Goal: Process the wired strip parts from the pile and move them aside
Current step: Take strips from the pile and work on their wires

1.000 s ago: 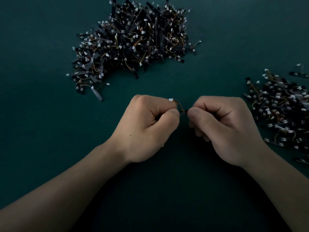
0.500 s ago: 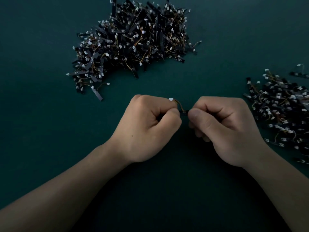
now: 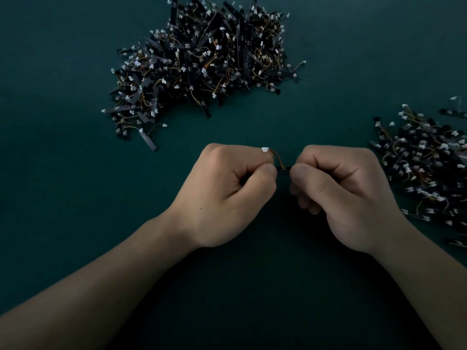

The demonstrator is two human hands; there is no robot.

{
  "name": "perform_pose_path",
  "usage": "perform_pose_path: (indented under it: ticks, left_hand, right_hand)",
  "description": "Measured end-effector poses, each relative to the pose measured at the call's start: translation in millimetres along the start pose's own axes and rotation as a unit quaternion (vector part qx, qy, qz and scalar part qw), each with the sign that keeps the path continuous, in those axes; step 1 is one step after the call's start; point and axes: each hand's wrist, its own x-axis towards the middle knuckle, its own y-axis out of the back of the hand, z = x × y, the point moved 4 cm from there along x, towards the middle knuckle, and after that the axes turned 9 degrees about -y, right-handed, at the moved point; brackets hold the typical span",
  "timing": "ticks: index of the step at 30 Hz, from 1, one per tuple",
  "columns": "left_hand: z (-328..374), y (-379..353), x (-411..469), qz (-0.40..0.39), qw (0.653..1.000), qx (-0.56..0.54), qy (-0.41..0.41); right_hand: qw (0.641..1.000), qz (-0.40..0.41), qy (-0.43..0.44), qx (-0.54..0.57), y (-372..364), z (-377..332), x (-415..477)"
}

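Black wired strip part with orange leads and a white plug (image 3: pixel 283 170) has barely budged in the head view, still clamped between the fingers of the left hand (image 3: pixel 227 195) and right hand (image 3: pixel 346 193) over the dark green surface (image 3: pixel 63 173), so I'd guess it's mid-processing, not yet bound for the right-side heap of black strips (image 3: pixel 424 168).

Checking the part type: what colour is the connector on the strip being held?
White connector, on orange-brown wires; clearest in the head view.

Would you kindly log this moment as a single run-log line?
stage: working one part | left hand: pinches strip part | right hand: pinches it too | main pile: far centre | side pile: at right
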Motion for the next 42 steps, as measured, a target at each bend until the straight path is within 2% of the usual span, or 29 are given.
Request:
perform_pose_path:
  ticks: [3, 5, 6, 9, 11, 16, 19, 23, 27, 30, 34, 42]
  left_hand:
    - [-4.1, 1.2, -0.6, -0.001, 1.000, -0.013, 0.012]
    - [-7.7, 3.2, -1.0, 0.015, 0.999, -0.036, 0.021]
    - [-9.2, 4.7, -0.8, 0.030, 0.998, -0.044, 0.027]
    - [-17.8, 11.9, 2.1, 0.102, 0.989, -0.074, 0.073]
    - [-23.8, 14.7, 2.9, 0.138, 0.981, -0.095, 0.103]
    - [-21.8, 12.3, 3.3, 0.133, 0.984, -0.078, 0.092]
    - [-17.9, 8.7, 3.5, 0.114, 0.987, -0.073, 0.082]
    - [-17.7, 8.3, 3.8, 0.109, 0.988, -0.067, 0.083]
    - [-18.0, 8.2, 3.5, 0.100, 0.990, -0.057, 0.081]
    - [-14.9, 7.3, 3.0, 0.088, 0.990, -0.074, 0.077]
    - [-9.2, 6.0, 2.5, 0.055, 0.994, -0.082, 0.048]
    - [-12.0, 5.3, 4.3, 0.062, 0.995, -0.051, 0.058]
  right_hand:
    - [0.998, -0.058, 0.005, -0.025, -1.7, 2.8, 0.2]
    - [0.994, -0.071, 0.048, -0.062, -3.2, -0.8, -2.7]
    - [0.994, -0.044, 0.081, -0.066, -1.9, -3.6, -5.3]
    - [0.983, 0.107, 0.150, -0.022, 10.8, -9.9, -12.6]
    - [0.976, 0.131, 0.167, -0.058, 14.1, -13.1, -12.0]
    - [0.939, -0.057, 0.188, -0.281, -24.1, -11.3, -9.6]
    - [0.907, -0.100, 0.184, -0.366, -37.4, -6.5, -8.8]
    - [0.929, -0.080, 0.185, -0.309, -29.9, -6.4, -9.2]
    - [0.974, -0.046, 0.125, -0.182, -15.7, -6.8, -5.7]
    - [0.991, 0.000, 0.082, -0.106, -7.1, -5.7, -3.6]
    - [0.999, 0.035, 0.020, -0.005, -4.7, -1.1, -2.5]
    - [0.999, 0.037, -0.006, 0.008, -3.5, 2.5, 0.1]
